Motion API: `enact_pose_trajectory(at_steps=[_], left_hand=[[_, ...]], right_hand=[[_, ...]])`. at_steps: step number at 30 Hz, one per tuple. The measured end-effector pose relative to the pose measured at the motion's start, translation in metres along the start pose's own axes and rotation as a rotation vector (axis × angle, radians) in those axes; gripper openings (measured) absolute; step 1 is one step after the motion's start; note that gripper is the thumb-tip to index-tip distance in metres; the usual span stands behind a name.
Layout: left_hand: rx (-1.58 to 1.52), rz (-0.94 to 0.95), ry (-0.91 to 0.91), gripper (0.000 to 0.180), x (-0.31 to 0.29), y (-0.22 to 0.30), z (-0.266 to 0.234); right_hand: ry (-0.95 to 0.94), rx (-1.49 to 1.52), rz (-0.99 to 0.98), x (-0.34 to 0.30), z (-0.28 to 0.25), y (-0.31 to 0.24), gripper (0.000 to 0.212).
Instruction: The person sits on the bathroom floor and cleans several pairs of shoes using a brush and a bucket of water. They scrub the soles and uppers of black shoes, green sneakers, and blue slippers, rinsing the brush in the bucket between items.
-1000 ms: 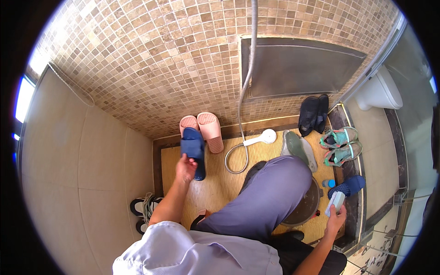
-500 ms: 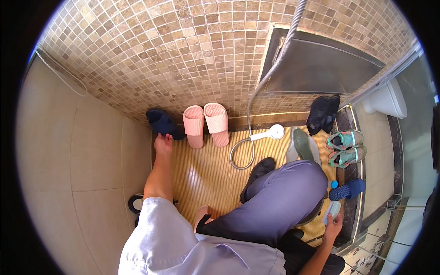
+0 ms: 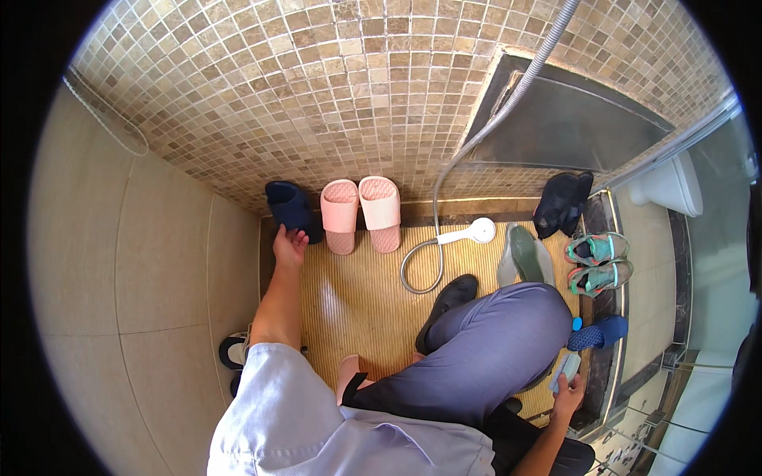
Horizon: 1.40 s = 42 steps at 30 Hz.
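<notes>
My left hand point(image 3: 290, 244) reaches to the far left corner, its fingers closed at the lower edge of a navy slipper point(image 3: 292, 208). That slipper leans against the mosaic wall, beside a pair of upright pink slippers point(image 3: 340, 208). At the lower right, my right hand point(image 3: 568, 397) grips a pale block that looks like a scrub brush point(image 3: 565, 368); its underside is partly hidden. Just beyond the brush lies a blue woven shoe point(image 3: 599, 333), with a small blue cap point(image 3: 577, 324) next to it.
A white shower head point(image 3: 479, 231) and its looped metal hose point(image 3: 405, 274) rest on the ribbed yellow floor point(image 3: 357, 301). Grey-green insoles point(image 3: 524, 252), black shoes point(image 3: 562, 205) and green sneakers point(image 3: 599, 262) are on the right. A toilet point(image 3: 671, 186) stands beyond the sill.
The navy slipper has turned more upright and shifted right, nearer the pink pair, with my left hand at it. The brush in my right hand has moved slightly left and down.
</notes>
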<state>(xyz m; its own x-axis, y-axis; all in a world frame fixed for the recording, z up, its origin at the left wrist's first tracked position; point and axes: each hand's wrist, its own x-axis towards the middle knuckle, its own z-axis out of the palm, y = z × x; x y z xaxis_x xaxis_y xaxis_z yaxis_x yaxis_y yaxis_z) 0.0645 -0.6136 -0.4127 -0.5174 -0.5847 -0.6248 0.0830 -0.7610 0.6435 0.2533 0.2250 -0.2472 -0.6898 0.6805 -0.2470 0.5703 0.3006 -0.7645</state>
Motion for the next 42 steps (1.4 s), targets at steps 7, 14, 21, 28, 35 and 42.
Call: enact_pose_trajectory(at_steps=[7,14,21,28,35,42], left_hand=[[0.231,-0.260,-0.106,0.036,-0.038,-0.040,0.013],[0.121,-0.282,-0.113,0.022,-0.045,-0.074,0.065],[-0.006,-0.156,-0.172,0.021,-0.043,-0.096,0.059],[-0.155,-0.061,-0.258,0.021,-0.056,-0.082,0.072],[-0.132,-0.097,-0.156,0.022,-0.027,-0.082,0.066],[-0.129,-0.088,-0.138,0.022,-0.032,-0.083,0.067]], right_hand=[[-0.030,0.050,0.039,0.001,-0.001,-0.005,0.065],[-0.023,0.070,0.053,-0.007,0.001,-0.022,0.064],[-0.028,0.078,0.021,-0.002,-0.001,-0.006,0.061],[-0.039,0.055,0.053,-0.011,0.009,-0.033,0.060],[-0.060,0.054,-0.002,0.012,0.001,0.017,0.068],[-0.042,0.017,-0.035,0.011,0.000,0.014,0.065]])
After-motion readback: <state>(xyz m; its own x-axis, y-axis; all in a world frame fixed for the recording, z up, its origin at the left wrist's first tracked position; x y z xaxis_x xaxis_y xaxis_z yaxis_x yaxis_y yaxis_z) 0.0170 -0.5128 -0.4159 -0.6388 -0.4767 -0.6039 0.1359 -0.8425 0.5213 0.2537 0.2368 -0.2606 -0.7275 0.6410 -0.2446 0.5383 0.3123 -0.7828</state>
